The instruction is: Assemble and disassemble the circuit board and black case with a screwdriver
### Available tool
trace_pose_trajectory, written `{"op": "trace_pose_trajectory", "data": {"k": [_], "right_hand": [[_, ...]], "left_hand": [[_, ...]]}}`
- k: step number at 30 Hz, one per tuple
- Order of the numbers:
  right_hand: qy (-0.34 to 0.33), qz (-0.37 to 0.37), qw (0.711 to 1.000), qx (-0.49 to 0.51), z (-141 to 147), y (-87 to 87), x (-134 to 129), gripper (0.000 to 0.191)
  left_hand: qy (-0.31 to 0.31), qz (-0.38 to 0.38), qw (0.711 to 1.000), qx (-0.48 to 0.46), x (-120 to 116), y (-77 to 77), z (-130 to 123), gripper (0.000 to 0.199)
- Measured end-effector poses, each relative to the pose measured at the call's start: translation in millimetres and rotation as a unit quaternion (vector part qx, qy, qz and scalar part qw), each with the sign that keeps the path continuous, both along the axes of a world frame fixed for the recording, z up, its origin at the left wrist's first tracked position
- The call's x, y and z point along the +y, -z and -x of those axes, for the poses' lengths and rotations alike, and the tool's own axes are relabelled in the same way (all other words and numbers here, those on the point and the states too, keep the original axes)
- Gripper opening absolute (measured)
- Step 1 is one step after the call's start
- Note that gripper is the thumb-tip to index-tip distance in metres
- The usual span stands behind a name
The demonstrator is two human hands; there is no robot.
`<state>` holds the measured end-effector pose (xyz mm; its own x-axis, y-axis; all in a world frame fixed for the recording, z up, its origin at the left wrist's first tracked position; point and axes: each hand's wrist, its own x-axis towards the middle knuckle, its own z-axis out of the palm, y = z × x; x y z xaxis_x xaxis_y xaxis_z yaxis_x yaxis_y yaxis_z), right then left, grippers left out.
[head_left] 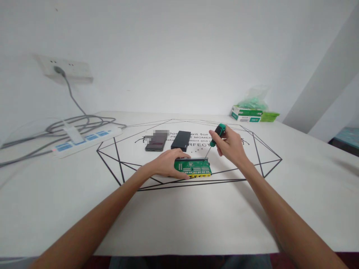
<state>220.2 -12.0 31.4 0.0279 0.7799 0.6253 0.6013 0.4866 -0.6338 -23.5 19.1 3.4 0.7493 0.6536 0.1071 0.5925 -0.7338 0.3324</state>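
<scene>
A green circuit board lies on the white table, with a row of yellow parts along its near edge and a dark strip along its far edge. My left hand grips the board's left end, thumb at the near side and fingers at the far side. In my right hand is a screwdriver with a green and black handle, held tilted. Its thin shaft slopes down to the board's far right corner; whether the tip sits in a screw is too small to tell. Behind the board lies a black rectangular case.
A phone lies left of the black case. Further left are a white power strip and coiled grey cables, one running to a wall socket. Green and white boxes with a plastic bag stand at the back right.
</scene>
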Motion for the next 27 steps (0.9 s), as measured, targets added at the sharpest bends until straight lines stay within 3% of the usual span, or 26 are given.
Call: {"op": "trace_pose_trajectory", "data": {"k": [6, 12, 18, 21, 27], "right_hand": [[-0.011, 0.010, 1.000, -0.009, -0.3, -0.8, -0.1, 0.036], [-0.085, 0.053, 0.995, 0.012, -4.4, -6.3, 1.5, 0.034], [-0.156, 0.086, 0.978, 0.104, -0.7, -12.5, -2.3, 0.039], [-0.176, 0.102, 0.971, 0.129, -0.3, -14.6, -4.0, 0.042], [-0.245, 0.139, 0.949, 0.142, -2.3, -13.7, -4.0, 0.034]], "left_hand": [[-0.006, 0.002, 1.000, 0.001, -2.3, -1.7, -0.7, 0.072], [0.002, -0.001, 1.000, -0.003, -1.5, -2.8, -0.5, 0.073], [0.003, -0.024, 0.997, -0.074, -0.8, -6.4, -4.2, 0.045], [0.010, -0.028, 0.993, -0.115, 0.1, -10.0, -15.7, 0.034], [0.052, 0.042, 0.982, -0.178, 7.1, -14.2, -54.4, 0.024]]}}
